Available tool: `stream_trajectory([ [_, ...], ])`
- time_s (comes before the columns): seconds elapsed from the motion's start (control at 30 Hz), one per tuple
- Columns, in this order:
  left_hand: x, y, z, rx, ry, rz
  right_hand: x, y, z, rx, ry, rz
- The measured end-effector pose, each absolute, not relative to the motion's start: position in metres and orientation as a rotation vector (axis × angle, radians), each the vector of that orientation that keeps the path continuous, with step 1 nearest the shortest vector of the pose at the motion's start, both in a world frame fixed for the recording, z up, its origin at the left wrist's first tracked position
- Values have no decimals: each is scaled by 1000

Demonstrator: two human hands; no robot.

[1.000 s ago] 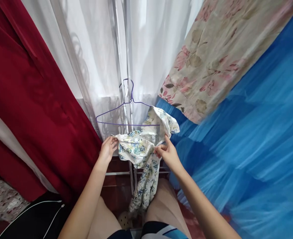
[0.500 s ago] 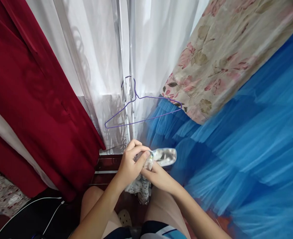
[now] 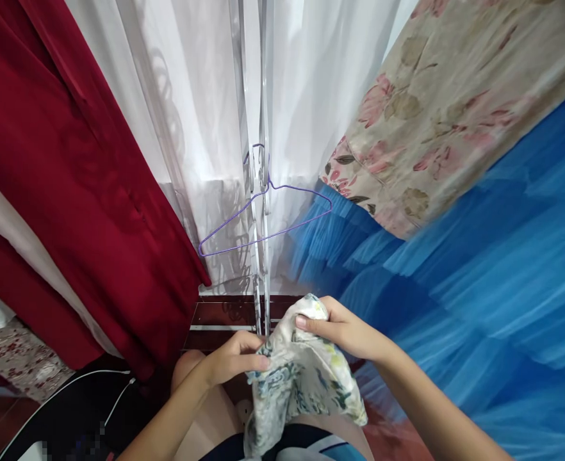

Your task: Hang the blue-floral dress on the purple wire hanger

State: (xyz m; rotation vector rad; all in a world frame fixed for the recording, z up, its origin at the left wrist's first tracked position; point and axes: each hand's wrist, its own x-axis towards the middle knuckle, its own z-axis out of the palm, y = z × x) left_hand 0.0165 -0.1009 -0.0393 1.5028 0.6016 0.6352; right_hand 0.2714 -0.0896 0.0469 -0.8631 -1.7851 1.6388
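Nearest, a pair of dark shorts (image 3: 328, 442) is partly covered by one white cloth garment (image 3: 306, 378) with blue and yellow flowers, bunched up and held above the lap. Two hands grip it: the left hand (image 3: 232, 362) pinches its left edge, thumb on top, and the right hand (image 3: 350, 330) clasps its upper part, thumb over the front and the other fingers mostly hidden behind. To the left sits a black rounded thing (image 3: 61, 416) with two white cord ends on it.

Beyond the hands, over a dark red tiled floor (image 3: 215, 317), one purple hanger (image 3: 282, 233) hangs bare on a white metal stand (image 3: 264, 83) with two uprights. Hanging cloth crowds both sides: red cloth (image 3: 95, 192) on the left, blue ruffled netting (image 3: 479, 307) and one pink-flowered cloth (image 3: 417, 121) on the right. A white curtain (image 3: 302, 83) fills the back.
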Motion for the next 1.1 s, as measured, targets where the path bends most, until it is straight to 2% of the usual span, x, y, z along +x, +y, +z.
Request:
stream_trajectory([
  [0.13,-2,-104,-35,1446,643,592,289,-82,54,-956,-1707,1550],
  [0.27,-40,-90,-25,1876,1015,581,314,-56,62,-1094,-1629,1221],
  [0.43,-110,-36,5,2089,1257,1137,326,-14,64,-1195,-1743,846],
  [0.53,-128,1,32,1916,1206,1389,320,-2,67,-1150,-1883,646],
  [0.67,-115,43,54,1444,955,1570,311,3,75,-1076,-1995,554],
  [0.8,-90,71,52,1145,734,1549,314,15,74,-1111,-1831,491],
  [1.1,-74,72,35,985,755,1459,339,44,79,-1145,-1757,401],
])
